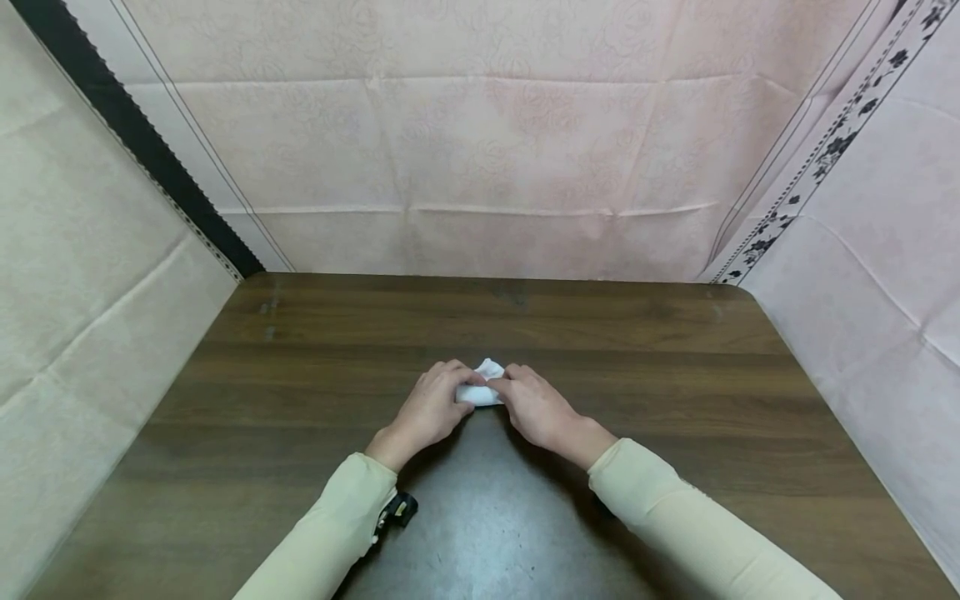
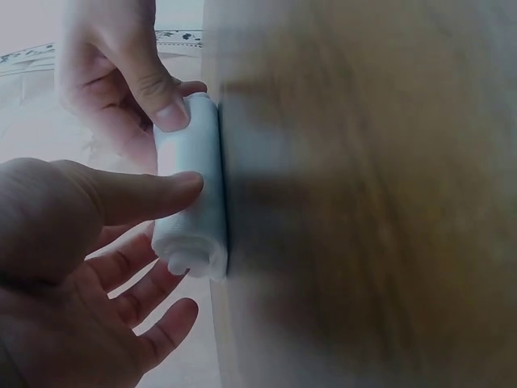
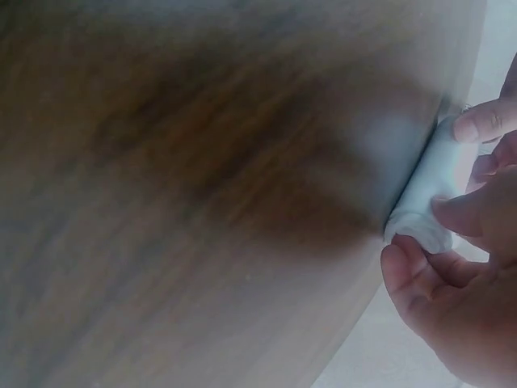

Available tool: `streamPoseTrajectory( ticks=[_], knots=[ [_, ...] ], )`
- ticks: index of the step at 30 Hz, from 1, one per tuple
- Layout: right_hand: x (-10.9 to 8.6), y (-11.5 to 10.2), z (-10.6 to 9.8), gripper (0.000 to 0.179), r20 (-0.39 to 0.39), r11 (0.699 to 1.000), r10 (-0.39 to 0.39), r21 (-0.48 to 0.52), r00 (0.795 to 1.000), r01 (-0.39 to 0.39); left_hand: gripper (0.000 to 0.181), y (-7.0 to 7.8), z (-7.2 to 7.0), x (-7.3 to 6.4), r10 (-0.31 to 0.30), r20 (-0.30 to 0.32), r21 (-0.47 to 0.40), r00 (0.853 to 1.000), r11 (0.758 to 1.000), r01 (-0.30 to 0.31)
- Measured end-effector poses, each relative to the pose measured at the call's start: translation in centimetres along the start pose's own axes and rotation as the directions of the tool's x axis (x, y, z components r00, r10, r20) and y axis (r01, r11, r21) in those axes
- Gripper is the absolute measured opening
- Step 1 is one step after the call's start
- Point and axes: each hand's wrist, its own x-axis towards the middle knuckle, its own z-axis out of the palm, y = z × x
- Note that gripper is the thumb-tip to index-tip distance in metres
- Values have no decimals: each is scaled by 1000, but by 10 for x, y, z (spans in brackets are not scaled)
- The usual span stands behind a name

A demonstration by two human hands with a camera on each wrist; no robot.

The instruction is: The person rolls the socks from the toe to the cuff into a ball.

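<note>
A small roll of white cloth (image 1: 480, 396) lies on the wooden table, with a loose bit of the cloth standing up behind it. My left hand (image 1: 433, 406) holds its left end, thumb on the near side. At the other end my right hand (image 1: 538, 410) grips it with thumb and fingers. In the left wrist view the roll (image 2: 196, 214) shows its spiral layers at the near end, and the left thumb presses along its side. The right wrist view has the right thumb and fingertips pinching the end of the roll (image 3: 426, 182).
The brown wood-grain table (image 1: 300, 400) has rounded far corners. Pale patterned cloth (image 1: 487, 167) hangs behind it, and light cloth covers the left and right sides. A black device (image 1: 402, 508) is strapped at the left sleeve.
</note>
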Motion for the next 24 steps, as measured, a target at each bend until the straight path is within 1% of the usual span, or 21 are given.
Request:
streamPoseTrajectory(
  ticks=[5, 10, 17, 21, 24],
  knots=[
    [-1, 0, 1, 31, 3, 1000, 20, 6, 1000, -20, 27, 0, -1, 1, 23, 4, 25, 1000, 999, -23],
    [-3, 0, 4, 29, -41, 1000, -3, -20, 999, 2, 26, 0, -3, 0, 45, 6, 53, 999, 998, -45],
    [-5, 2, 6, 35, -101, 996, -45, -78, 994, 38, 26, 1, -4, 0, 39, 19, 74, 999, 996, -41],
    [-5, 2, 7, 37, -144, 996, -59, -70, 988, 49, 28, 0, -4, 0, 44, 21, 81, 999, 996, -45],
    [-5, 2, 7, 37, -161, 997, -65, -61, 985, 55, 28, 0, -4, 0, 45, 24, 81, 999, 996, -47]
  ],
)
